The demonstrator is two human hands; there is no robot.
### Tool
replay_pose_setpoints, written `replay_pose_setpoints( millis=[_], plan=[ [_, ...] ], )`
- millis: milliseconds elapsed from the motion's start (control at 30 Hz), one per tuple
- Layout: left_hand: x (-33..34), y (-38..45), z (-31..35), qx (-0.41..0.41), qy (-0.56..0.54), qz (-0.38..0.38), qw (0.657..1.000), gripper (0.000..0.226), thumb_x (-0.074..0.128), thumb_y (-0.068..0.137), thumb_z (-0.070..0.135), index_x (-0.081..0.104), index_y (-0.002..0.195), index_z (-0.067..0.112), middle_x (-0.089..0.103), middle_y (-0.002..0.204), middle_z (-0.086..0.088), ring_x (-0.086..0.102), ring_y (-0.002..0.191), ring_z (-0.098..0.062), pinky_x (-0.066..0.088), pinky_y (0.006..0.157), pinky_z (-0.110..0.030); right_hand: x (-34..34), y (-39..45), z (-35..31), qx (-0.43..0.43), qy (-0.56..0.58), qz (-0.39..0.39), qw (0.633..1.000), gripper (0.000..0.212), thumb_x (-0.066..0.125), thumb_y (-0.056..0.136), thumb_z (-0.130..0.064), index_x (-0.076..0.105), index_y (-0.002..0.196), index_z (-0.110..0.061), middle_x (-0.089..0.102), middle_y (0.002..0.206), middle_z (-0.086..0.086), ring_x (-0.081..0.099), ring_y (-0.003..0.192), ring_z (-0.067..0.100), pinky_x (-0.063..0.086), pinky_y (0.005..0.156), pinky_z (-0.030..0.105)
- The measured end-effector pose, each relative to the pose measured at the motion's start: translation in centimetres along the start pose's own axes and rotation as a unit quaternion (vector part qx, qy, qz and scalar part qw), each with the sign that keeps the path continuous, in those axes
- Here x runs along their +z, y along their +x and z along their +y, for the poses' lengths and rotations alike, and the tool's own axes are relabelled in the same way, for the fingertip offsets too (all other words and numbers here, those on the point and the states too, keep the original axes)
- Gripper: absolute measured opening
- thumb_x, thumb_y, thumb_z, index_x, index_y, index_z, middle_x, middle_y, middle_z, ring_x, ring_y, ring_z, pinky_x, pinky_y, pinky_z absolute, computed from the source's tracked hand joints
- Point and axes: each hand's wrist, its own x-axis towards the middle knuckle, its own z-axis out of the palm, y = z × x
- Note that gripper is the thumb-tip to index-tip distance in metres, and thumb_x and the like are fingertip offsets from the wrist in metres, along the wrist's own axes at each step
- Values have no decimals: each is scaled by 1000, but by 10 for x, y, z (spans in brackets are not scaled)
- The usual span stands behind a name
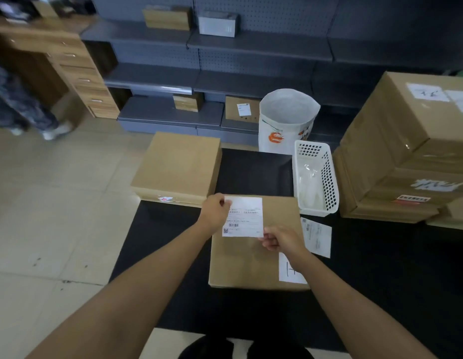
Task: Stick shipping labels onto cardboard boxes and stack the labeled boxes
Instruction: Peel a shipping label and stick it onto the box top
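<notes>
— Left hand (215, 212) pinches the shipping label (243, 217) at its upper left corner, thumb and fingers curled on the paper; the right hand (279, 239) pinches the lower right corner the same way.

— Why opposite corners?

— Most likely to keep the sheet taut and square over the cardboard box (253, 257) on the black mat (251, 172), so it goes down without creases. Whether the label already touches the lid cannot be told from the head view.

— Where is the label against the box?

— Over its far-left part, toward eleven o'clock of the lid. A white handwritten sticker (287, 273) sits at the lid's five o'clock, partly under the right forearm.

— And around it?

— At eleven o'clock of the box, a stack of flat boxes (177, 167), probably the destination. At one o'clock, a white perforated basket (326, 177); beyond it a white bag (287, 117). At three o'clock, another label sheet (317, 238) lies on the mat, and taller cartons (406, 151) stand further right.

— Anything in the way?

— Nothing lies between box and stack.
</notes>
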Motion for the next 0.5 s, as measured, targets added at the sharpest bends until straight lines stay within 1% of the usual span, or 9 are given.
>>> replay_pose_setpoints(
  millis=[100,167,267,300,367,433,500],
  plan=[
    [-6,0,-7,8,-7,-12,1000,20,48,98,16,60,105,2,61,99,-14,57,90,-24,46,75,-32,10,-8,5,2,20,3,1000,20,53,91,-7,70,95,2,70,86,14,59,68,16,51,72,28],
    [-8,-1,-7,10,-19,-16,1000,20,48,98,16,60,107,3,61,99,-14,58,91,-26,48,77,-35,13,-9,7,2,29,3,1000,18,53,91,-6,70,92,1,70,83,13,58,69,16,49,75,30],
    [-9,-3,-7,9,-37,-18,999,12,48,98,15,58,96,8,58,89,-8,55,84,-21,46,72,-31,12,-10,9,1,30,-3,1000,18,52,91,-4,68,94,4,68,83,13,57,71,17,48,77,31],
    [-9,-5,-6,10,-40,-20,999,10,48,98,14,56,93,11,57,86,-6,55,83,-20,45,72,-31,11,-10,11,0,30,-4,1000,18,53,91,-4,67,95,5,69,84,13,57,71,17,49,79,32],
    [-8,-7,-6,8,-45,-26,999,10,47,98,14,55,93,12,57,87,-6,56,84,-20,48,73,-33,11,-10,15,1,36,-4,999,16,53,90,-3,66,96,6,70,85,13,58,70,16,51,82,32],
    [-8,-8,-6,2,-49,-30,998,11,47,99,15,56,96,9,59,91,-10,57,85,-21,51,77,-36,11,-11,18,-1,43,-6,999,14,53,90,-3,65,92,4,69,83,12,58,69,15,51,82,32],
    [-7,-9,-6,-7,-49,-26,998,17,47,98,16,58,98,3,60,92,-13,57,84,-23,50,75,-37,11,-13,19,-5,40,-13,999,14,53,91,-3,66,86,0,69,82,10,58,69,15,50,83,33]
  ],
)
